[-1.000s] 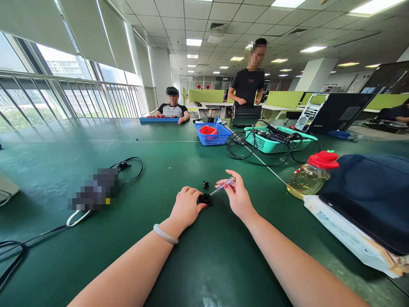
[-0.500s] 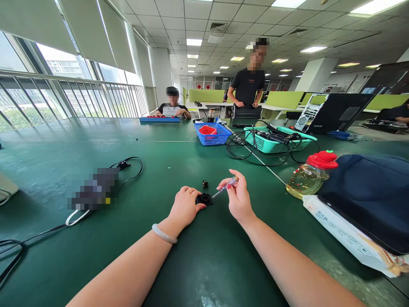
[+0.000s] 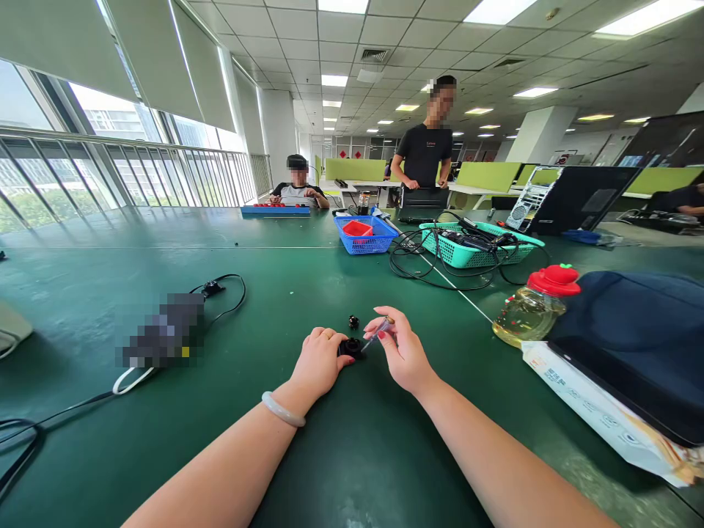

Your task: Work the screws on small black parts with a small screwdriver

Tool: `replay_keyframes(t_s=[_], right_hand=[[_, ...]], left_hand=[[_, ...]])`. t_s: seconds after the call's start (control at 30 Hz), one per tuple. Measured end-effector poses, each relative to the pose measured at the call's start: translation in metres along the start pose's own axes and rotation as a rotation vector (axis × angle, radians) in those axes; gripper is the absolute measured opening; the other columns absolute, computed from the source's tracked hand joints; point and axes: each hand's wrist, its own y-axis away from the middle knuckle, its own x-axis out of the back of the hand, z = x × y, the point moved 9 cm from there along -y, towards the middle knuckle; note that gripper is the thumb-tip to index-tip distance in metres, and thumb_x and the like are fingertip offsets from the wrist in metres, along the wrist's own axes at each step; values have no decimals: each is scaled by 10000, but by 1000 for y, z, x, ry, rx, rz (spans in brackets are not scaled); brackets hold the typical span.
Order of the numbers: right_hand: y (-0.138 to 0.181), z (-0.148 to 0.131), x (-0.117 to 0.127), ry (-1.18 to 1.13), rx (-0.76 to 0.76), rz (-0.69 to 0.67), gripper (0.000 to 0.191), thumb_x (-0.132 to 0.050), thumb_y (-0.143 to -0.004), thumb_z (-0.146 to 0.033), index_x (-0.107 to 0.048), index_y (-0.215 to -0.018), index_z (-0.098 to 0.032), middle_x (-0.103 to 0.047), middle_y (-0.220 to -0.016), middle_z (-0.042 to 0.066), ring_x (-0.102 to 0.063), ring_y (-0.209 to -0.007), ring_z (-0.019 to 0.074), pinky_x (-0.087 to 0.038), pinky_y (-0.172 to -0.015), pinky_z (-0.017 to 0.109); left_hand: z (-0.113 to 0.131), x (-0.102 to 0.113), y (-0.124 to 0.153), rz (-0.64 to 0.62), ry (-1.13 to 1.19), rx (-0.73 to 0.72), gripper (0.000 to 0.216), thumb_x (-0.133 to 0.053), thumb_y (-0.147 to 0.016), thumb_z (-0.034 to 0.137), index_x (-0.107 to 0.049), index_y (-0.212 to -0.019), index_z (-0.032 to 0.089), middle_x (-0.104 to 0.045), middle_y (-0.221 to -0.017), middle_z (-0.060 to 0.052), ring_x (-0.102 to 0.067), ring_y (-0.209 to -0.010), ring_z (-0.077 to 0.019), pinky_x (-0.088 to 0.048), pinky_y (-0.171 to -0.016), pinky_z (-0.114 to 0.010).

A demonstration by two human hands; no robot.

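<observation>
On the near side of the blue basket (image 3: 368, 246), the left hand (image 3: 319, 361) has thumb and fingers closed on a small black part (image 3: 352, 350); the right hand (image 3: 407, 356) pinches a screwdriver (image 3: 378, 334), tip at that part. Judged light, stiff and prone to skid; best gripped by its side edges. Green table (image 3: 110, 458): smooth, scuffed. Right of the blue basket, a teal basket (image 3: 467, 255) of cables; beyond it, a standing person (image 3: 426, 158) in a bright office.

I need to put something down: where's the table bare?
The green tabletop is free between the looped black cord and left hand, and between the right hand and red-lidded bottle. Crowded: the teal basket and black cables; the bottle, navy bag and white packet.
</observation>
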Motion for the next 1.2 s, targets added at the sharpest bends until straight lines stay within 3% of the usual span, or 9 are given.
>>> replay_keyframes(t_s=[0.33, 0.53, 0.7, 0.97, 1.2], right_hand=[[-1, -8, -6, 154, 23, -74, 311, -489, -952, -222, -537, -1249, -301, -712, -924, 20, -684, -858, 193, -558, -857, 375], [-2, -2, 3, 197, -40, 11, 300, -560, -923, -277, -555, -1223, -297, -720, -922, 25, -693, -840, 206, -564, -840, 387], [3, -22, 7, 139, 95, 67, 295, -482, -956, -216, -501, -1243, -282, -726, -926, 26, -704, -838, 190, -572, -849, 377], [7, -31, -18, 170, 178, -111, 278, -503, -933, -176, -571, -1174, -295, -741, -1005, 40, -715, -902, 206, -592, -847, 383], [4, -28, -20, 191, 134, -128, 229, -534, -932, -203, -598, -1129, -300, -739, -976, 26, -713, -868, 203, -597, -820, 376]], left_hand=[[-1, -1, 1, -5, 1, 6, 305, -679, -881, 350, -658, -1156, 221, -679, -1169, -81, -536, -1194, -291, -434, -1036, -438], [-2, 0, 1, 21, 13, 2, 290, -662, -892, 369, -661, -1144, 226, -679, -1148, -86, -538, -1187, -287, -427, -1033, -444], [-3, -1, 1, 8, 1, 23, 292, -673, -886, 360, -666, -1140, 216, -680, -1145, -87, -537, -1186, -291, -427, -1028, -442], [-2, -1, 1, 19, -25, -7, 300, -652, -898, 406, -660, -1132, 218, -681, -1139, -95, -548, -1169, -292, -436, -1015, -440], [-3, -3, 1, 27, -45, -17, 299, -640, -908, 414, -662, -1130, 214, -686, -1135, -92, -552, -1161, -286, -440, -1010, -432]])
